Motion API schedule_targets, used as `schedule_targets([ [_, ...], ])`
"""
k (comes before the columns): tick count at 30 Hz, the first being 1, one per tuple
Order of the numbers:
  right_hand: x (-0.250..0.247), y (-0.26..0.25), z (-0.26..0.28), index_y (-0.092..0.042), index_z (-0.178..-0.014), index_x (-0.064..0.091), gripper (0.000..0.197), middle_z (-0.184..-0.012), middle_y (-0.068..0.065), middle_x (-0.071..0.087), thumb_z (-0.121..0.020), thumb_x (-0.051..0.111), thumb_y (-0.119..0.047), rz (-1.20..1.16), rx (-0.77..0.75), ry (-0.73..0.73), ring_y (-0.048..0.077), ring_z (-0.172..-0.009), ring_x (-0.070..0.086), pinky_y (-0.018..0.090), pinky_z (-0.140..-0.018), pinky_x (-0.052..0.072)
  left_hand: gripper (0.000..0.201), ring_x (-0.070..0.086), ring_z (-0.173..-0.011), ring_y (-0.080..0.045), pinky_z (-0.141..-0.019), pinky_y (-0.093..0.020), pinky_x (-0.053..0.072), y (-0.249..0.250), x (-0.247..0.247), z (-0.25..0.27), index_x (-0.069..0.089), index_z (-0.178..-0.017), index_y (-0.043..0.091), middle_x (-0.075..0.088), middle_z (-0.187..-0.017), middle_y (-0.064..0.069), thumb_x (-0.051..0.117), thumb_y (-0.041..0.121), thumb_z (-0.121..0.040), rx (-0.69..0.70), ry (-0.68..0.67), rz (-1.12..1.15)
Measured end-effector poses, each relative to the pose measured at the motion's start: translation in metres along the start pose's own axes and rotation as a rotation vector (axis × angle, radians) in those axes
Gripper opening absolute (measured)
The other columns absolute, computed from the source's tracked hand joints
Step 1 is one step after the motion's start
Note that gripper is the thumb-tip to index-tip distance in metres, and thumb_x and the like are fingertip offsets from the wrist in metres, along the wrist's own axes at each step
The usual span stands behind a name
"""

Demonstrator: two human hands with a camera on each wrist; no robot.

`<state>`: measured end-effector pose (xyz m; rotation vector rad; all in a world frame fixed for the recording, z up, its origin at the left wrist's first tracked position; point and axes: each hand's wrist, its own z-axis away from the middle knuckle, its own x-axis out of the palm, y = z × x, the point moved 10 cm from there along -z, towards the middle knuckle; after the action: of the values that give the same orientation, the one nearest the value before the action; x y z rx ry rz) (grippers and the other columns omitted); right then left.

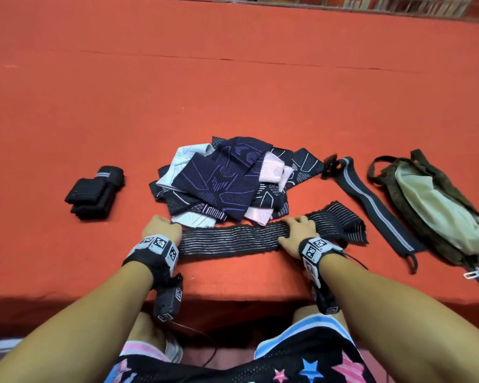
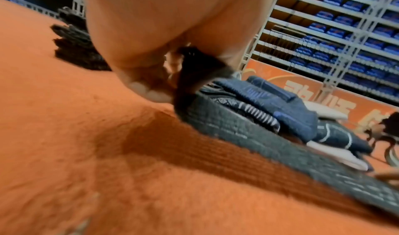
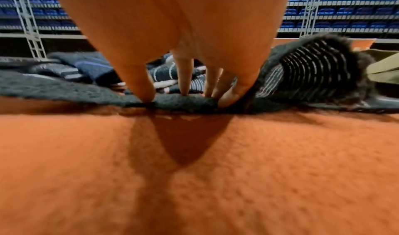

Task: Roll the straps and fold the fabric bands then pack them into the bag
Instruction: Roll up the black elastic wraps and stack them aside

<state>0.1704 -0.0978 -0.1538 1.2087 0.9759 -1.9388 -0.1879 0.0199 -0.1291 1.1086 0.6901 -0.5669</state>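
Note:
A long black strap with thin pale stripes (image 1: 227, 240) lies flat along the near edge of the orange table (image 1: 233, 92). My left hand (image 1: 162, 226) pinches its left end, and the left wrist view shows that end (image 2: 194, 68) bunched between thumb and fingers. My right hand (image 1: 296, 230) presses straight fingers (image 3: 185, 85) down on the strap (image 3: 183, 101) further right. Beyond that hand the strap's right end (image 1: 340, 221) lies rumpled. A pile of navy, white and pink fabric bands (image 1: 227, 181) sits just behind the strap. The olive bag (image 1: 437, 214) lies open at the far right.
Rolled black straps (image 1: 94, 189) lie in a cluster at the left. A dark strap with a grey stripe (image 1: 376, 205) stretches between the pile and the bag, with a black clip (image 1: 329, 165) at its far end. Shelving stands beyond the table.

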Motion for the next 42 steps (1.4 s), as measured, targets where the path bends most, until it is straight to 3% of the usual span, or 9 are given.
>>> schedule_targets([
  [4, -0.003, 0.001, -0.008, -0.031, -0.148, 0.040, 0.075, -0.152, 0.010, 0.036, -0.081, 0.067, -0.049, 0.075, 0.024, 0.015, 0.035, -0.139, 0.030, 0.046, -0.115, 0.034, 0.021, 0.058, -0.108, -0.033, -0.092, -0.039, 0.045, 0.046, 0.012, 0.019, 0.064, -0.100, 0.029, 0.063, -0.109, -0.006, 0.065, 0.023, -0.080, 0.228, 0.071, -0.132],
  [9, -0.009, 0.010, -0.015, -0.023, -0.147, 0.040, 0.088, -0.142, 0.013, 0.043, -0.073, 0.078, -0.051, 0.009, 0.049, 0.021, 0.034, -0.132, 0.042, 0.044, -0.110, 0.041, 0.016, 0.072, -0.079, -0.014, -0.087, -0.034, 0.056, 0.127, 0.116, 0.075, 0.073, -0.075, 0.035, 0.074, -0.077, 0.008, 0.069, 0.019, -0.077, 0.537, -0.427, 0.137],
  [12, -0.015, 0.022, -0.017, -0.021, -0.148, 0.041, 0.082, -0.137, 0.013, 0.048, -0.077, 0.078, -0.042, -0.071, 0.002, 0.024, 0.032, -0.130, 0.047, 0.039, -0.112, 0.039, 0.029, 0.066, -0.101, -0.010, -0.091, -0.009, 0.043, 0.161, 0.163, 0.105, 0.076, -0.109, 0.027, 0.074, -0.110, 0.006, 0.067, 0.013, -0.085, 0.667, -0.512, 0.057],
  [17, -0.023, 0.051, -0.020, -0.018, -0.129, 0.064, 0.045, -0.120, 0.004, 0.070, -0.085, 0.058, -0.008, -0.260, -0.041, 0.116, 0.022, -0.111, 0.065, 0.030, -0.101, 0.047, 0.058, 0.050, -0.132, -0.024, -0.111, -0.028, 0.033, 0.178, 0.223, 0.124, 0.046, -0.147, 0.016, 0.050, -0.146, -0.008, 0.065, 0.023, -0.092, 0.777, -0.578, -0.208],
  [21, -0.021, 0.067, -0.022, -0.022, -0.107, 0.069, 0.027, -0.097, -0.002, 0.071, -0.087, 0.058, -0.006, -0.386, -0.008, 0.108, 0.014, -0.089, 0.064, 0.030, -0.093, 0.051, 0.062, 0.054, -0.126, -0.027, -0.108, -0.035, 0.041, 0.177, 0.237, 0.116, 0.043, -0.145, 0.017, 0.054, -0.139, -0.010, 0.070, 0.027, -0.089, 0.762, -0.538, -0.301],
  [28, -0.025, 0.062, -0.023, -0.029, -0.110, 0.064, 0.025, -0.120, 0.004, 0.059, -0.090, 0.051, -0.021, -0.114, 0.005, 0.126, 0.028, -0.117, 0.049, 0.041, -0.099, 0.043, 0.017, 0.070, -0.084, -0.021, -0.082, -0.029, 0.053, 0.159, 0.226, 0.097, 0.062, -0.103, 0.021, 0.072, -0.095, -0.002, 0.071, 0.023, -0.088, 0.687, -0.544, -0.117],
  [31, -0.028, 0.053, -0.028, -0.027, -0.104, 0.067, 0.037, -0.115, 0.006, 0.066, -0.093, 0.037, -0.046, -0.191, 0.096, 0.092, 0.031, -0.115, 0.053, 0.042, -0.096, 0.038, 0.021, 0.072, -0.066, -0.016, -0.064, -0.022, 0.055, 0.155, 0.221, 0.101, 0.063, -0.111, 0.020, 0.071, -0.082, 0.001, 0.065, 0.011, -0.093, 0.642, -0.620, 0.058],
  [34, -0.030, 0.036, -0.025, -0.031, -0.093, 0.064, 0.044, -0.092, -0.009, 0.068, -0.083, 0.049, -0.071, -0.281, 0.036, 0.086, 0.019, -0.095, 0.061, 0.037, -0.093, 0.037, 0.033, 0.073, -0.066, -0.014, -0.062, -0.020, 0.052, 0.155, 0.206, 0.099, 0.066, -0.121, 0.025, 0.072, -0.097, 0.004, 0.062, 0.007, -0.093, 0.615, -0.594, 0.209],
  [42, -0.039, 0.042, -0.010, -0.018, -0.081, 0.061, 0.017, -0.094, 0.009, 0.072, -0.088, 0.064, -0.033, -0.363, 0.114, 0.102, 0.031, -0.094, 0.067, 0.031, -0.081, 0.049, 0.011, 0.065, -0.102, -0.026, -0.089, -0.034, 0.051, 0.077, 0.080, 0.034, 0.064, -0.085, 0.032, 0.070, -0.103, 0.001, 0.064, 0.022, -0.082, 0.417, -0.081, -0.143],
])
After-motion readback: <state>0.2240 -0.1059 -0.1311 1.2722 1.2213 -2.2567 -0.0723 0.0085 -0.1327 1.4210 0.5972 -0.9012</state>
